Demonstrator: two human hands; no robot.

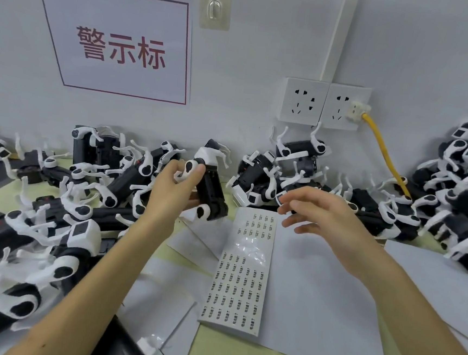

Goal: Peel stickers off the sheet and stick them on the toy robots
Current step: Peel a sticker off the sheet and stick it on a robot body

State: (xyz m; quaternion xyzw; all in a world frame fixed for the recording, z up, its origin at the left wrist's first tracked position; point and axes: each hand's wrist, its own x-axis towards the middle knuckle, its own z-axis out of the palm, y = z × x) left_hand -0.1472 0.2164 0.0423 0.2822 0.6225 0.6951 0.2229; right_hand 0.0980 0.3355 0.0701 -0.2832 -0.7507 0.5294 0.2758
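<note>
While black-and-white, the toy robot stands tilted in left hand.

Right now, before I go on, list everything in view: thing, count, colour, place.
toy robot: one, black and white, held up in the left hand.
toy robots: many, black and white, heaped left, along the wall and right.
sticker sheet: one, white with black labels, centre, top rows partly peeled.
backing papers: several, white, under and beside the sheet.
wall sign: one, white with red characters.
sockets: two, white, on the wall.
cable: one, yellow, plugged right.
hook: one, clear.
left hand: grip on the robot.
right hand: open above the sheet.
</note>
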